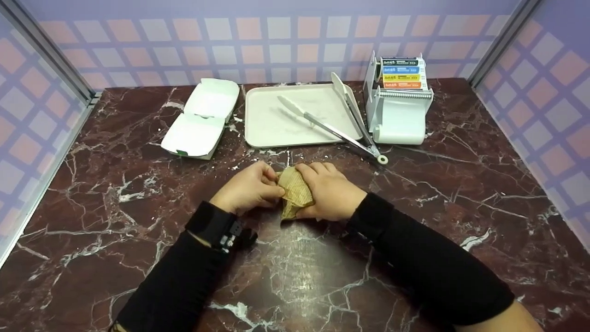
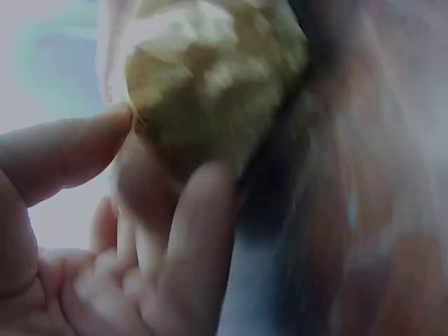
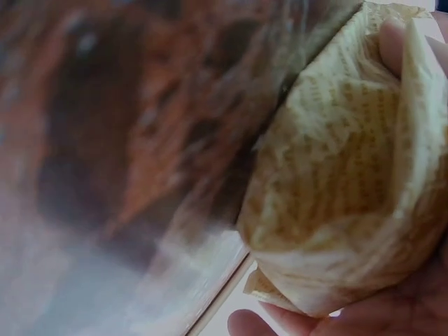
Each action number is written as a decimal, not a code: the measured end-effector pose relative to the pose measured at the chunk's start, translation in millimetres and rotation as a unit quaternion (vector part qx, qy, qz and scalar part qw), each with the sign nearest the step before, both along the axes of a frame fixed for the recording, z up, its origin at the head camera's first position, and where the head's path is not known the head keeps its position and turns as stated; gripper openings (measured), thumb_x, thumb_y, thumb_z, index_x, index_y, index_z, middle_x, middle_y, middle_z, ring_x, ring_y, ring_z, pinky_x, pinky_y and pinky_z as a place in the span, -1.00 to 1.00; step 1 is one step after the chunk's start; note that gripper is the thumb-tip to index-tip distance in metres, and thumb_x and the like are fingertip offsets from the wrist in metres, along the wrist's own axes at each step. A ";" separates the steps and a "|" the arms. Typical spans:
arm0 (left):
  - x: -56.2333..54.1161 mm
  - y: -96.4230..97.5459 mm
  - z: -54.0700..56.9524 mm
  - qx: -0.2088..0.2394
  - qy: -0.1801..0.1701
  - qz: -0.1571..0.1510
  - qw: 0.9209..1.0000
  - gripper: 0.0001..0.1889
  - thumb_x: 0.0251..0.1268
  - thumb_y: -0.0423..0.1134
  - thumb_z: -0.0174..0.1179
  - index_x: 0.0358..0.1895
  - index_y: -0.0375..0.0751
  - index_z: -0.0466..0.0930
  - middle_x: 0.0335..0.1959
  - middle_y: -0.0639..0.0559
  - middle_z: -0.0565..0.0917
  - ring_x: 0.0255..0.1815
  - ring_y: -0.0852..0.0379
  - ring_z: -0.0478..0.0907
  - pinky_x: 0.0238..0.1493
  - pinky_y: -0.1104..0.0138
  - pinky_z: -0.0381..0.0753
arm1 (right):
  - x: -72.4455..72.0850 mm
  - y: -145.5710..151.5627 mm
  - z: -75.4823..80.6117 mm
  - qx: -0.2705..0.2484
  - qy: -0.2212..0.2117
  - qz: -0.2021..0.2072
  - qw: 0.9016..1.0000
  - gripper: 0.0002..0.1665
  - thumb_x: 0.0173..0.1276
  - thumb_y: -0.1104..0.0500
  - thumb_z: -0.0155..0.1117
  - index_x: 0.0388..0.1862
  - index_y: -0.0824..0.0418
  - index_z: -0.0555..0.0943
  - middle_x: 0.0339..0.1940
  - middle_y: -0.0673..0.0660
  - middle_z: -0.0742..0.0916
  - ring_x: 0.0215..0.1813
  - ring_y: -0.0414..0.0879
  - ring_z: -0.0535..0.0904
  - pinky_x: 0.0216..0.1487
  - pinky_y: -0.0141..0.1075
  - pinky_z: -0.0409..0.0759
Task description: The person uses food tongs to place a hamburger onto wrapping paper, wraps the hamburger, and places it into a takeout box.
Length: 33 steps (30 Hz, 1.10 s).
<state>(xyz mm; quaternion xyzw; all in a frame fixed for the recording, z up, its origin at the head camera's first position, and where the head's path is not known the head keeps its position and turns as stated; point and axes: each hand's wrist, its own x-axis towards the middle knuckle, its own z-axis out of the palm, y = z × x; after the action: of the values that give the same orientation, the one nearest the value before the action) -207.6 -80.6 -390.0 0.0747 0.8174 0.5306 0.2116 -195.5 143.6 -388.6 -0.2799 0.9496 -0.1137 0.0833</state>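
Note:
Between the two hands, just above or on the dark marble-patterned table, is a bundle wrapped in tan printed paper (image 1: 296, 189); what is inside is hidden. My left hand (image 1: 246, 188) pinches the paper's left edge between thumb and fingers. The right hand (image 1: 334, 193) curls around the bundle's right side, thumb toward me and fingers on the far side. In the left wrist view, thumb and fingertips of the left hand (image 2: 140, 231) meet the blurred wrapper (image 2: 217, 77). Folded, creased paper with rows of print (image 3: 343, 175) fills much of the right wrist view, against the right hand (image 3: 392, 308).
An open white clamshell carton (image 1: 198, 133) stands at the back left. Behind the hands lies a pale tray (image 1: 265, 131), with metal tongs (image 1: 339, 133) across its right part, their ringed end on the table. A dispenser with several coloured label rolls (image 1: 402, 106) stands back right.

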 end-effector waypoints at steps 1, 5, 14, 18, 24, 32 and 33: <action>2.3 2.4 3.0 -0.038 0.040 -0.001 0.998 -0.62 0.28 -0.30 0.44 0.03 -0.25 0.46 -0.14 -0.02 0.64 -0.19 0.09 0.64 -0.09 0.26 0.77 | 0.1 0.0 -0.1 0.002 0.004 0.002 1.000 0.38 0.11 -0.37 0.60 0.68 0.27 0.16 0.50 0.35 0.48 0.53 0.28 0.37 0.67 0.13 0.27; 13.1 17.7 13.0 -0.145 0.182 -0.031 0.972 -0.60 0.26 -0.06 0.49 0.07 -0.14 0.66 0.08 -0.01 0.62 0.04 0.01 0.61 0.18 0.11 0.68 | 0.6 0.0 0.0 0.019 0.020 0.010 1.000 0.35 0.13 -0.38 0.57 0.66 0.30 0.19 0.52 0.36 0.47 0.53 0.28 0.38 0.69 0.13 0.24; 21.1 33.1 12.6 -0.254 0.224 -0.066 0.938 -0.53 0.21 0.00 0.52 0.17 -0.01 0.71 0.21 0.05 0.67 0.23 -0.01 0.63 0.41 0.02 0.59 | -5.7 6.4 0.5 -0.001 -0.031 0.033 0.999 0.43 0.07 -0.36 0.62 0.70 0.25 0.12 0.57 0.34 0.40 0.55 0.29 0.30 0.63 0.19 0.29; 19.0 33.2 11.1 -0.247 0.218 -0.067 0.942 -0.57 0.21 -0.04 0.53 0.14 0.03 0.71 0.16 0.06 0.68 0.19 0.01 0.64 0.37 0.02 0.61 | -13.8 23.0 4.4 -0.035 -0.133 0.048 0.989 0.50 0.16 -0.40 0.54 0.78 0.11 -0.12 0.76 0.27 0.09 0.71 0.29 0.04 0.66 0.28 0.19; 17.8 32.9 10.4 -0.239 0.205 -0.070 0.946 -0.57 0.17 -0.06 0.56 0.12 0.05 0.71 0.11 0.07 0.68 0.12 0.04 0.63 0.32 0.05 0.63 | -18.9 41.2 7.3 -0.034 -0.182 0.056 0.981 0.46 0.23 -0.28 0.55 0.80 -0.08 -0.24 0.81 0.17 -0.02 0.77 0.21 -0.07 0.68 0.25 0.15; 24.1 32.7 10.2 -0.273 0.247 -0.109 0.923 -0.42 0.14 -0.07 0.56 0.26 0.00 0.63 0.29 0.03 0.63 0.28 -0.01 0.60 0.46 0.02 0.55 | -9.1 31.9 4.7 -0.010 -0.118 0.026 0.993 0.41 0.21 -0.21 0.59 0.79 0.02 -0.11 0.72 0.37 0.21 0.70 0.35 0.15 0.68 0.27 0.13; 26.5 34.0 9.9 -0.287 0.269 -0.118 0.912 -0.38 0.15 -0.06 0.56 0.31 0.02 0.61 0.32 0.02 0.62 0.29 -0.03 0.61 0.45 -0.01 0.56 | -8.2 31.5 4.3 -0.009 -0.112 0.025 0.993 0.40 0.22 -0.21 0.58 0.79 0.02 -0.10 0.71 0.38 0.22 0.69 0.35 0.16 0.68 0.26 0.14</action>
<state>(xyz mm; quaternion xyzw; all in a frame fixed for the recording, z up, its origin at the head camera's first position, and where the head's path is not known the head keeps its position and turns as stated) -181.0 -46.5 -380.1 0.2463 0.9458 0.2039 0.0566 -203.8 175.1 -384.3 -0.2899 0.9260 -0.1504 0.1891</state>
